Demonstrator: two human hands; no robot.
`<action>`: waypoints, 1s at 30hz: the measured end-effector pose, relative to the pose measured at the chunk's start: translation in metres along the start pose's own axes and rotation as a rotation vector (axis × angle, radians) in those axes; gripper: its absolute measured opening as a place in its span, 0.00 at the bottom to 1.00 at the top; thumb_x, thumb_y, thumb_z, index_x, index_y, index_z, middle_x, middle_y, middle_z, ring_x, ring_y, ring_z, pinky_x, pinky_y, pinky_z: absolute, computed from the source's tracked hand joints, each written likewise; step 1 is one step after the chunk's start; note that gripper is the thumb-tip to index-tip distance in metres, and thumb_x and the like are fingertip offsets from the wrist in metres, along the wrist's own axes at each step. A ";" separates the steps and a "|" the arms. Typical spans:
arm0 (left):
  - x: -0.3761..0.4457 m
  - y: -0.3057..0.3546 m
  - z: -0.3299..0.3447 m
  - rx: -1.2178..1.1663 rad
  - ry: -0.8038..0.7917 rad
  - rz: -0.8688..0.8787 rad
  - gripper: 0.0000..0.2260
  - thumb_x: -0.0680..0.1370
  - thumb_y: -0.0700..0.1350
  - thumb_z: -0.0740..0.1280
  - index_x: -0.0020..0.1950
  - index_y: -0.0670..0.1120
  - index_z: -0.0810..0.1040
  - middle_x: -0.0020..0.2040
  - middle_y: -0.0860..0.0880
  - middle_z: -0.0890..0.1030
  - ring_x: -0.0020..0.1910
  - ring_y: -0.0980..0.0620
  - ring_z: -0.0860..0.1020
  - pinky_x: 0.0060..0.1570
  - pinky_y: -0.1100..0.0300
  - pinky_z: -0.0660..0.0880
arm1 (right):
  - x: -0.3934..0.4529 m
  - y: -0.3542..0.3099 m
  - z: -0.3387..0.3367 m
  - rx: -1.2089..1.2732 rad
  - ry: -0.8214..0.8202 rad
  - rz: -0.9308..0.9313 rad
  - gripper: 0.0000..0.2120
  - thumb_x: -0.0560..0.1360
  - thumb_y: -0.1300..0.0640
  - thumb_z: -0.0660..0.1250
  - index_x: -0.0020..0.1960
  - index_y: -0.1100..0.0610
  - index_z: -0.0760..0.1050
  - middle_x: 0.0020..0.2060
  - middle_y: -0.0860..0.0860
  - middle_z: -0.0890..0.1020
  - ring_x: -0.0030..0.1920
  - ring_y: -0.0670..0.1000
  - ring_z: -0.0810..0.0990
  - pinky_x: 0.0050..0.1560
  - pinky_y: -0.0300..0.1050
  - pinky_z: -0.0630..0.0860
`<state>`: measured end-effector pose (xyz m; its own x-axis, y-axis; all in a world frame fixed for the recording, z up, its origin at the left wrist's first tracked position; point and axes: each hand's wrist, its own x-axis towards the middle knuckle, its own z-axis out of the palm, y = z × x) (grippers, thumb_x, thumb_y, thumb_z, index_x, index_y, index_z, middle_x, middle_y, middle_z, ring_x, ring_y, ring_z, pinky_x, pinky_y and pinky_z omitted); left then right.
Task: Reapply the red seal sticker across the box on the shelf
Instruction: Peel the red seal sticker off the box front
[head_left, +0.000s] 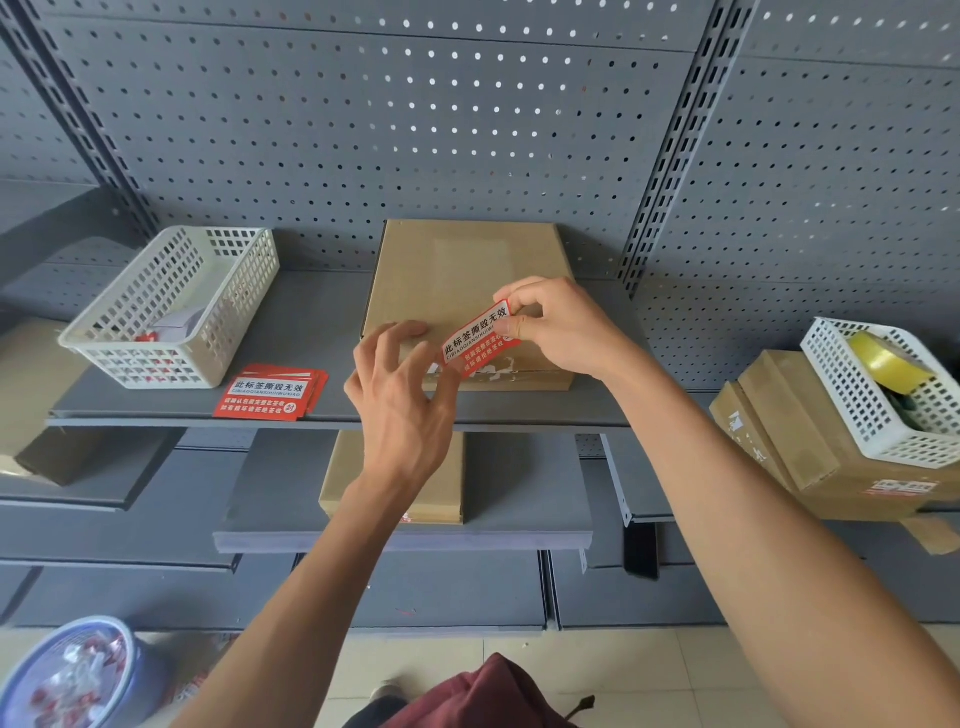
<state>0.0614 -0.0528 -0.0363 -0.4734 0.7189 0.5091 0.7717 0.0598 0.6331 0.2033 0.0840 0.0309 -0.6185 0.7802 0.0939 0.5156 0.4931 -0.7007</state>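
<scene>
A flat brown cardboard box (457, 270) lies on the grey shelf (311, 332), its front edge showing torn white remains of an old label. A red seal sticker (480, 336) with white and black print is held tilted just above the box's front right part. My right hand (561, 327) pinches the sticker's upper right end between thumb and fingers. My left hand (402, 389) grips its lower left end with thumb and forefinger, the other fingers spread over the box's front left corner.
A stack of red stickers (270, 397) lies on the shelf left of the box, beside a white basket (171, 306). Another white basket (883, 395) with a tape roll sits on boxes at right. A second box (395, 488) lies on the lower shelf. A blue bin (72, 675) stands on the floor.
</scene>
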 end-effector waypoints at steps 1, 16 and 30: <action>0.000 0.000 0.000 -0.001 -0.003 0.002 0.13 0.78 0.54 0.68 0.57 0.50 0.83 0.67 0.50 0.77 0.70 0.46 0.66 0.56 0.46 0.65 | 0.000 0.000 -0.001 0.003 -0.007 -0.001 0.03 0.76 0.54 0.72 0.44 0.52 0.81 0.61 0.46 0.80 0.61 0.49 0.77 0.57 0.43 0.69; 0.000 -0.002 -0.001 -0.032 -0.018 0.005 0.12 0.78 0.53 0.67 0.56 0.50 0.83 0.67 0.50 0.76 0.71 0.48 0.65 0.55 0.47 0.64 | 0.002 0.006 -0.004 0.006 -0.028 -0.002 0.09 0.76 0.55 0.72 0.51 0.61 0.83 0.63 0.45 0.77 0.60 0.46 0.75 0.47 0.20 0.61; 0.000 -0.002 -0.002 -0.074 -0.049 -0.010 0.12 0.79 0.54 0.67 0.56 0.48 0.82 0.69 0.51 0.76 0.73 0.49 0.65 0.58 0.47 0.64 | -0.002 0.007 -0.011 0.150 -0.134 0.006 0.08 0.77 0.55 0.71 0.44 0.60 0.81 0.63 0.44 0.79 0.63 0.48 0.76 0.61 0.44 0.72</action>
<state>0.0592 -0.0544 -0.0369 -0.4580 0.7519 0.4742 0.7326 0.0171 0.6805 0.2145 0.0904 0.0339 -0.6944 0.7196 0.0012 0.4315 0.4178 -0.7995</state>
